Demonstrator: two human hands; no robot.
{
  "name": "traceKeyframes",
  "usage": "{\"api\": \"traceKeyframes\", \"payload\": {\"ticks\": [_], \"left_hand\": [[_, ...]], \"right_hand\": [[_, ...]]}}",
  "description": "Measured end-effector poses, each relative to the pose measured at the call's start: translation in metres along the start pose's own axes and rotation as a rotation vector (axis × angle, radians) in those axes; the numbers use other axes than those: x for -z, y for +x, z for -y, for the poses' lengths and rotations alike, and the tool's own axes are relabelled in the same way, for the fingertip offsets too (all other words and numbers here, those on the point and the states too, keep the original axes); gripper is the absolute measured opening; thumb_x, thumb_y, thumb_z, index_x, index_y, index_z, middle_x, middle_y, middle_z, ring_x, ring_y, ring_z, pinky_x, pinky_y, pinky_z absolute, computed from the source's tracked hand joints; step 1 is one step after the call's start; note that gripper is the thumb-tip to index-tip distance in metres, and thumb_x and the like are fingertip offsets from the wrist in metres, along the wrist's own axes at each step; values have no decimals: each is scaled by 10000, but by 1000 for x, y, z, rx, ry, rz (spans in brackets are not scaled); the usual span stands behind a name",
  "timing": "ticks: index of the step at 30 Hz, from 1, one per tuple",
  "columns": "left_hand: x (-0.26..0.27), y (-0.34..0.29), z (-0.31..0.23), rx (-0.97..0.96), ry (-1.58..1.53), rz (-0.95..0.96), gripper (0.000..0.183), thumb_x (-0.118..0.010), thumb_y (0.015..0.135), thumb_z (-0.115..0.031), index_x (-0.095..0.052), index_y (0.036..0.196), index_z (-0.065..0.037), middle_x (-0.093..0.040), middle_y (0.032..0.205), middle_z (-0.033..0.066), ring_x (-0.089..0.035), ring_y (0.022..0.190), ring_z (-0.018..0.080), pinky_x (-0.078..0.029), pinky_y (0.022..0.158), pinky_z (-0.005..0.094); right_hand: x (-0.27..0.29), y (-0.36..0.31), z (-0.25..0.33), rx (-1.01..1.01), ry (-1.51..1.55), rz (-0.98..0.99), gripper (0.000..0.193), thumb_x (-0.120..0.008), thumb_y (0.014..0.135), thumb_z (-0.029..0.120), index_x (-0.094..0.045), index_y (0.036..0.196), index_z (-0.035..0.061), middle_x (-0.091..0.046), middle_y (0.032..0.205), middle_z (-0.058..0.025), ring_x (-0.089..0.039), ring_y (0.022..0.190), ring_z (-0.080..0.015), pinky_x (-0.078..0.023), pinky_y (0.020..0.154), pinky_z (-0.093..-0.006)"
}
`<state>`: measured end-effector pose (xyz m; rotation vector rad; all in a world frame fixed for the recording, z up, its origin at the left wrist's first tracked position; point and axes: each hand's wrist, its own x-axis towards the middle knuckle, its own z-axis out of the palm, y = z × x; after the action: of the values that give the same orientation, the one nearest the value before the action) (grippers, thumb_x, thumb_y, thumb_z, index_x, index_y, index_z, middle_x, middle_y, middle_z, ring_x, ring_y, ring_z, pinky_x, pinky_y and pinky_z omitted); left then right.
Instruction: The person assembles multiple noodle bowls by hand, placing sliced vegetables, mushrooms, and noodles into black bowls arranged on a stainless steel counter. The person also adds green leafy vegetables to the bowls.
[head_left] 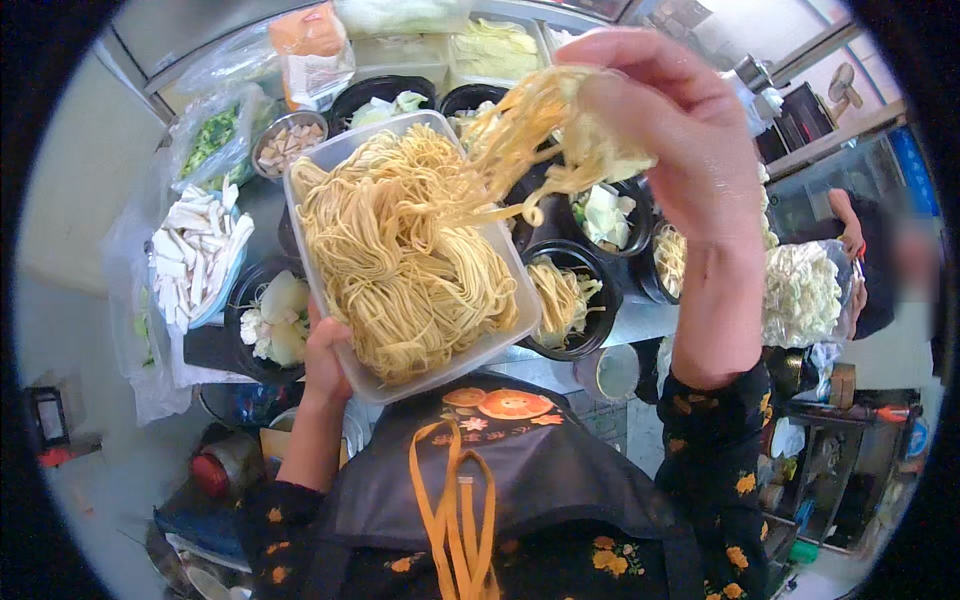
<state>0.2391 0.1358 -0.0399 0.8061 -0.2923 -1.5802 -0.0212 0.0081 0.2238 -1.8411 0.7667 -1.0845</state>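
My left hand (pixel 326 362) grips the near left side of a clear plastic container (pixel 497 340), which is tilted in front of my apron. A thick heap of yellow noodles (pixel 400 260) fills it. Above its right side, my right hand (pixel 665 125) is closed on a loose bunch of noodles (pixel 545 125); some strands hang down toward the heap. To the right of the container stands a black bowl (pixel 600 325) with noodles and pale shreds in it. Behind that, another black bowl (pixel 607 217) holds cut cabbage. The fingertips of my right hand are partly hidden and blurred.
Left on the counter are a bag of white strips (pixel 198 255), a black bowl with white vegetables (pixel 275 318), and a metal bowl of brown cubes (pixel 290 145). Bagged greens (pixel 212 135) lie behind. At right are a bag of pale pieces (pixel 802 293) and another person (pixel 872 265).
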Motion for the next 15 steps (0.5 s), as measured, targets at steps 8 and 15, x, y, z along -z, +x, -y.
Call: {"api": "traceKeyframes", "payload": {"ticks": [8,15], "left_hand": [[-12,-5,-3,-25,29,3,677,-457,693,-147,-285,1342,-54,-437,1269,159,-483,1140,329,-420,962,448],[-14,-5,-6,20,96,63,683,-450,705,-171,-284,1351,-22,-453,1270,169,-485,1149,333,-428,962,445]], "right_hand": [[81,-42,17,122,137,-163,256,-584,841,99,-583,1072,-10,-598,1083,-100,-590,951,-156,-469,836,-270],[82,-92,-22,-107,169,-267,164,-596,825,45,-628,985,23,-646,873,-23,-594,731,-64,-456,599,-181]]}}
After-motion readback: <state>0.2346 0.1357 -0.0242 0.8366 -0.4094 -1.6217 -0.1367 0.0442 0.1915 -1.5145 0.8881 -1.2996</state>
